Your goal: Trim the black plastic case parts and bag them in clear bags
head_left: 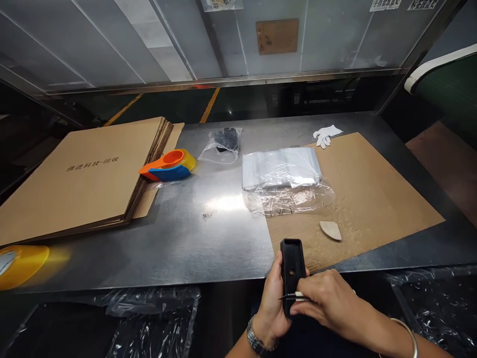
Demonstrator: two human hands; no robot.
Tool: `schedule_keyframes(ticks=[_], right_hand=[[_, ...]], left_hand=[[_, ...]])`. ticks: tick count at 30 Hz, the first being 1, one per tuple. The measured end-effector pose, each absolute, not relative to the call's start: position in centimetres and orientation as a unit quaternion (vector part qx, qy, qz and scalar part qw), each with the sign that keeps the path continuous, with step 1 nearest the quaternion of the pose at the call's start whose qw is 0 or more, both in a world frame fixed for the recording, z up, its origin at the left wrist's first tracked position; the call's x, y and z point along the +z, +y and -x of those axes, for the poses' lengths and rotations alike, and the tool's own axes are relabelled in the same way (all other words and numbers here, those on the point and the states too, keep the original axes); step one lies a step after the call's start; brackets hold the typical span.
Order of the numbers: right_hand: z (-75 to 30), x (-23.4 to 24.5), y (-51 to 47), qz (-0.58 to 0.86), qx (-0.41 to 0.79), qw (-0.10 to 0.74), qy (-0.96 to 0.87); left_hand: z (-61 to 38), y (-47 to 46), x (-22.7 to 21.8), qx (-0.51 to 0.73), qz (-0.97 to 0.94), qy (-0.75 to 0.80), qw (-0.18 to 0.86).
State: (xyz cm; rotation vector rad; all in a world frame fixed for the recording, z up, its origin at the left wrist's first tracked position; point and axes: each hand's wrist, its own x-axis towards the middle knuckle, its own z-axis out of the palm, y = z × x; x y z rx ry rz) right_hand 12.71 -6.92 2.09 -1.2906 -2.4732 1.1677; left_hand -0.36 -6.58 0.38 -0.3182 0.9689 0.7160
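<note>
At the near edge of the table [208, 238] the left hand [270, 311] is wrapped round a black case [292, 266], its long axis running near to far. The right hand [330, 298] pinches tweezers [294, 297] lying crosswise, tips pointing left onto the case's near end; beyond lies a brown card sheet [372, 199]

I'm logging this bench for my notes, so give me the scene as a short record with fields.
Left: left hand grips black part at the table edge
Right: right hand pinches tweezers, tips against the black part
Surface: steel table, cardboard sheet on its right
Middle: stack of clear bags, beige wedge
Left side: flat cartons, tape dispenser at their edge
Far: white glove
</note>
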Motion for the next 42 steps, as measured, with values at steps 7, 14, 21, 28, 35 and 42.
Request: schedule_keyframes(ticks=[7, 14, 21, 28, 35, 42], right_hand=[[-12.4, 2.5, -7.0, 0.429, 0.326, 0.044, -0.841], [-13.4, 1.9, -5.8, 0.49, 0.349, 0.094, -0.793], [-15.4, 0.5, -3.9, 0.466, 0.442, 0.171, -0.747], [-15.8, 0.9, -3.2, 0.442, 0.524, 0.193, -0.702], [-15.8, -0.4, -3.2, 0.543, 0.534, 0.257, -0.595], [-15.3, 0.2, -7.2, 0.547, 0.59, 0.192, -0.562]], left_hand=[[0.1, -7.0, 0.4, 0.355, 0.142, 0.436, 0.814], [-0.3, -7.9, 0.9, 0.295, 0.145, 0.473, 0.818], [-0.7, -9.0, -0.2, 0.21, 0.053, 0.485, 0.847], [-0.4, -9.5, -0.9, 0.14, 0.027, 0.485, 0.863], [-0.4, -8.8, -0.1, 0.214, 0.057, 0.473, 0.853], [-0.1, -8.4, -0.1, 0.305, 0.079, 0.502, 0.806]])
